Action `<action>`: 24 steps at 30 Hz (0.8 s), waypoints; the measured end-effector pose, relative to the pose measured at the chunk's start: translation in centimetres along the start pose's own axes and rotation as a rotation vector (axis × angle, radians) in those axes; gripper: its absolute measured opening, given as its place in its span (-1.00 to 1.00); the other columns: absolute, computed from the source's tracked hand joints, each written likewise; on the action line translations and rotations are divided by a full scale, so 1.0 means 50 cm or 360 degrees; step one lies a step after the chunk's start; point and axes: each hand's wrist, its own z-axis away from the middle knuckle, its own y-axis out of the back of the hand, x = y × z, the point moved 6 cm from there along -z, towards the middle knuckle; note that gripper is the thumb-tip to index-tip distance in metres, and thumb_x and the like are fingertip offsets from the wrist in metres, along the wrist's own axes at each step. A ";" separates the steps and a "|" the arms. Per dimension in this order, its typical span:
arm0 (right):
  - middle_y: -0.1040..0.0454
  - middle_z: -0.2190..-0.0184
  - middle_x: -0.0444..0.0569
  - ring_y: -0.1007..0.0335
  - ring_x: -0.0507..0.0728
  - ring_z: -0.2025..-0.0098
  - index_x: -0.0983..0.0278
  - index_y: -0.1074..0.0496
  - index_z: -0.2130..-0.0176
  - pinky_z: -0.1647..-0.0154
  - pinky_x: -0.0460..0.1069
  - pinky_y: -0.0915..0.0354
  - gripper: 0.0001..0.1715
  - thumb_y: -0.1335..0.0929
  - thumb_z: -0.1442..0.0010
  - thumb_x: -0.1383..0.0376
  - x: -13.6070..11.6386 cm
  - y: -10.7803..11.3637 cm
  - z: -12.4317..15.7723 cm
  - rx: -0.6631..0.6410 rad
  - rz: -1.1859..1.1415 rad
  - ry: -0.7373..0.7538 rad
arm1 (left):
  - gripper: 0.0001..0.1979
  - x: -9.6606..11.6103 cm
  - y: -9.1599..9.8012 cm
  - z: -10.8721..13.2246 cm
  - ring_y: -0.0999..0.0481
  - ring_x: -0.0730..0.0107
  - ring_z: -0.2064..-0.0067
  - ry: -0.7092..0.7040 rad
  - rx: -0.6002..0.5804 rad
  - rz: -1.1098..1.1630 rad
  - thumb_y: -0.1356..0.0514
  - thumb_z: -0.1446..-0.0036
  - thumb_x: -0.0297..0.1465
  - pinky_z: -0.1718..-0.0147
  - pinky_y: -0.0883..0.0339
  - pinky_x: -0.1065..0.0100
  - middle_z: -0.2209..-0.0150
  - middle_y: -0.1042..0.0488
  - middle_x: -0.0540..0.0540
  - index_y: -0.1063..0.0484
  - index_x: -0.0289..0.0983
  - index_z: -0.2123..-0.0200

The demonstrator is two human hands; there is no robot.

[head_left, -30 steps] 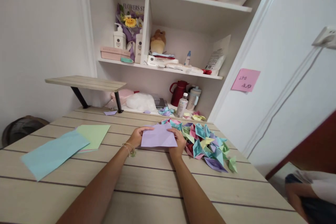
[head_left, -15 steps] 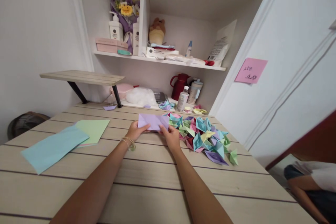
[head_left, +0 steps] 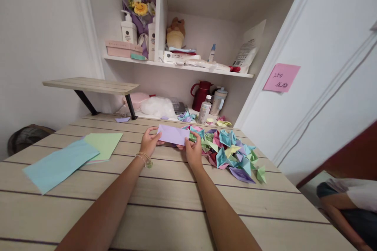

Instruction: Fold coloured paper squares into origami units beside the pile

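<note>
A folded purple sheet of paper [head_left: 173, 134] is held up between both hands, a little above the table. My left hand [head_left: 150, 142] pinches its left end with the thumb in front. At its right end, my right hand [head_left: 193, 150] grips it the same way. Just right of my right hand lies a heap of folded paper boats [head_left: 232, 151] in blue, green, pink, yellow and purple. Off to the left rest a blue sheet of paper [head_left: 60, 163] and a green sheet of paper [head_left: 103, 144], partly overlapping.
Behind the hands stand a clear bottle [head_left: 204, 110], a red jug [head_left: 201, 96] and a light cup [head_left: 218, 101]. A small raised wooden shelf [head_left: 91, 85] is at the back left. Another person's arm [head_left: 338, 211] shows at the lower right.
Both hands have shifted from the paper's lower middle out to its two ends. The purple paper now looks smooth and slightly tilted, where creases showed on it before.
</note>
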 end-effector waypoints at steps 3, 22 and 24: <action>-0.50 0.49 -0.05 -0.48 0.13 0.50 0.30 -0.17 -0.07 0.44 0.01 -0.42 -0.39 -0.29 -0.07 0.12 0.003 -0.002 -0.001 -0.0029 0.0031 -0.0007 | -0.51 -0.001 0.004 0.000 -0.52 0.39 0.50 -0.0005 0.0037 0.0088 -0.30 0.16 -0.37 0.46 -0.47 0.27 0.52 -0.48 0.03 -0.13 -0.23 0.18; -0.48 0.16 -0.09 -0.36 0.21 0.09 0.22 -0.34 -0.01 0.00 0.15 -0.21 -0.31 -0.45 0.16 0.25 -0.022 -0.053 0.027 -0.0607 0.0382 0.0096 | -0.47 -0.017 -0.034 0.011 -0.51 0.38 0.37 0.0180 -0.0457 -0.0091 -0.36 0.25 -0.41 0.28 -0.40 0.37 0.33 -0.53 -0.15 -0.43 -0.37 0.11; -0.49 0.16 -0.09 -0.35 0.21 0.07 0.20 -0.40 0.05 -0.03 0.16 -0.18 -0.40 -0.45 0.15 0.27 -0.024 -0.058 0.029 -0.0658 0.0413 0.0111 | -0.55 -0.018 -0.029 0.008 -0.50 0.38 0.35 0.0145 -0.0412 -0.0098 -0.34 0.24 -0.40 0.29 -0.38 0.38 0.29 -0.52 -0.15 -0.47 -0.36 0.18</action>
